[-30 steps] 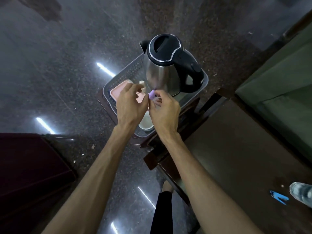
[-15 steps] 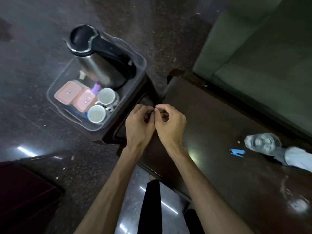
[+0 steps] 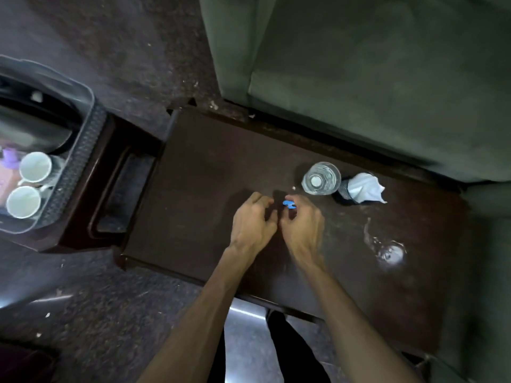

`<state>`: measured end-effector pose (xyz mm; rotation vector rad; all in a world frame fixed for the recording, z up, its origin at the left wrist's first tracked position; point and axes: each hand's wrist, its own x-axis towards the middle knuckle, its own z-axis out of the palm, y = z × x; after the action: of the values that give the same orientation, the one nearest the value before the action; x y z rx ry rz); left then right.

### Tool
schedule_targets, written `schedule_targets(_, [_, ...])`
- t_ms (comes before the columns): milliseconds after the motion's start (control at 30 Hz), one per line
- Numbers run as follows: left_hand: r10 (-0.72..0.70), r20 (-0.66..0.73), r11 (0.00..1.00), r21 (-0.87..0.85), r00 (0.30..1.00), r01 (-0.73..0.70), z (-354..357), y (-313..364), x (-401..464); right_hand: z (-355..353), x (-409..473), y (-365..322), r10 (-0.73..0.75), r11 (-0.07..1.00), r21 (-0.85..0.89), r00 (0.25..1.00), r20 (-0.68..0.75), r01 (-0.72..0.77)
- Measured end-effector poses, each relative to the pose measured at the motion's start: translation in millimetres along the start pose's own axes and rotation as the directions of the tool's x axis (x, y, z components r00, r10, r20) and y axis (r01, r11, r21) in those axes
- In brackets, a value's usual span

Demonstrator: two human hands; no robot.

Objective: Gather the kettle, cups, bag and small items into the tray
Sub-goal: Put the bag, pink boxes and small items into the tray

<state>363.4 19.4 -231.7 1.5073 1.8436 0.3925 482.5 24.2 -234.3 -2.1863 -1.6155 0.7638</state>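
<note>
A grey tray sits on a small stand at the far left. It holds the steel kettle, two white cups and a purple item. On the dark wooden table lies a small blue item. My right hand has its fingertips curled right at the blue item. My left hand hovers just left of it, fingers bent, holding nothing that I can see.
A clear plastic bottle stands upright on the table beyond my hands. Beside it a dark cup with white tissue. A water spill marks the table's right part. A green sofa borders the table's far side.
The view swung right, from the tray to the table. Both hands moved from the tray across to the blue item near the bottle. The purple item stays in the tray.
</note>
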Motion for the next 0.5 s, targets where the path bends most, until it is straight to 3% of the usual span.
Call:
schedule_targets(167, [-0.016,0.064,0.998,0.065,0.998,0.012,22.5,2.3,-3.0,5.3,18.2,29.7,-0.02,0.941,-0.314,0.949,0.315,0.124])
schedule_targets(300, [-0.021,0.05,0.997,0.078,0.999,0.017,23.3,-17.3,-5.9,28.6,22.2,31.5,-0.006,0.886,-0.433,0.937,0.35,0.167])
schedule_targets(400, [-0.056,0.023,0.996,0.067,0.998,0.055,15.4,-39.5,-8.8,39.4,22.3,24.8,0.056,0.911,-0.408,0.964,0.258,0.057])
schedule_targets(500, [-0.115,-0.028,0.993,0.004,0.993,0.115,-0.4,-64.1,-15.5,50.6,10.2,-0.2,0.197,0.971,-0.176,0.961,0.195,-0.164])
